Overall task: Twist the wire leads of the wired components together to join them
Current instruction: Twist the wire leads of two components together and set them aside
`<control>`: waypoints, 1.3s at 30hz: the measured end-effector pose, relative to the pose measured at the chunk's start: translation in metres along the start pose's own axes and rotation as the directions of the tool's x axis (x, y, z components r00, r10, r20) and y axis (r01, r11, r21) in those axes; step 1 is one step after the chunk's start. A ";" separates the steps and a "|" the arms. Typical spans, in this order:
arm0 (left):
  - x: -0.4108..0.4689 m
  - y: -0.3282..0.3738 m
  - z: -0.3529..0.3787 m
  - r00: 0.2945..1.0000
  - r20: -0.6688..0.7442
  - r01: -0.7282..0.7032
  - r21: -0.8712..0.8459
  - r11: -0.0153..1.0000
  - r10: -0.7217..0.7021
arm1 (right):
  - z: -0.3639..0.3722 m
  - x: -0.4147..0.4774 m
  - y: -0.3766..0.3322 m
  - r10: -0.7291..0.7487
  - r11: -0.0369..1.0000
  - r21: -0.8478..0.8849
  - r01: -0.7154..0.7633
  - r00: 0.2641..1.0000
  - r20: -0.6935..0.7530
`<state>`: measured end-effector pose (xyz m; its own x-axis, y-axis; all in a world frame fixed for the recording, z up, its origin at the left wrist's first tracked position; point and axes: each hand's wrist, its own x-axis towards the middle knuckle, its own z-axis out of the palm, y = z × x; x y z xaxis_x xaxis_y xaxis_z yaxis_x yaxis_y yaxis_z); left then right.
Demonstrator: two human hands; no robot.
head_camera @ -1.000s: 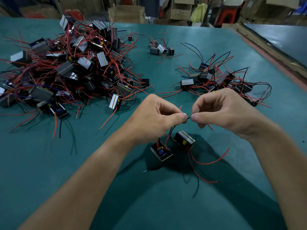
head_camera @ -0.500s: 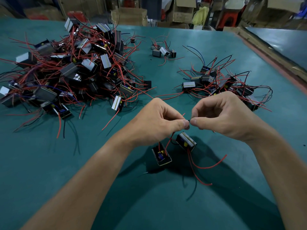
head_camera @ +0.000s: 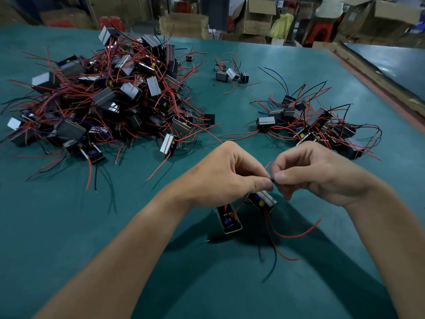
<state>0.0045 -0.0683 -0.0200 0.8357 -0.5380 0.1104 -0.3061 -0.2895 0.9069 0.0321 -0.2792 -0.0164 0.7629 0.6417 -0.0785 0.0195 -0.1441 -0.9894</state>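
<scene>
While fingers (head_camera: 284, 161) curl, hands (head_camera: 226, 176) (head_camera: 322, 178) pinch wire leads (head_camera: 272, 179).

Cardboard boxes (head_camera: 184, 24) beyond the teal table (head_camera: 69, 226)

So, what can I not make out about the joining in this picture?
Head view: the joint of the wire leads is too small and covered by the fingertips of the left hand and right hand; twisted or not, unclear.
Head view: the large pile is too tangled to count its parts.
Head view: far cartons are blurred.
</scene>
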 end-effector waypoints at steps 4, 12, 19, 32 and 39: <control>-0.002 0.003 0.000 1.000 -0.008 -0.014 0.005 1.000 0.014 | -0.001 0.002 0.002 0.121 0.971 0.191 -0.142 0.986 0.119; 0.000 0.005 0.005 0.992 -0.115 -0.057 -0.103 0.993 0.045 | 0.002 0.004 0.003 0.186 0.895 0.375 -0.242 0.966 0.178; 0.007 -0.003 0.008 0.956 -0.291 -0.083 -0.130 0.988 0.042 | 0.008 0.007 0.000 -0.093 0.974 0.182 0.131 0.974 -0.207; 0.011 -0.003 0.013 0.913 -0.409 -0.092 -0.178 0.980 0.012 | 0.015 0.008 -0.002 -0.277 0.961 -0.103 0.258 0.883 -0.379; 0.014 -0.007 0.017 0.852 -0.523 -0.084 -0.107 0.991 0.016 | 0.008 0.005 -0.006 0.039 0.953 0.302 0.028 0.976 -0.216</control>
<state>0.0105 -0.0873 -0.0315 0.9457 -0.0489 0.3212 -0.3249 -0.1572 0.9326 0.0304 -0.2687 -0.0115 0.8845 0.4580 -0.0890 -0.1547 0.1080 -0.9820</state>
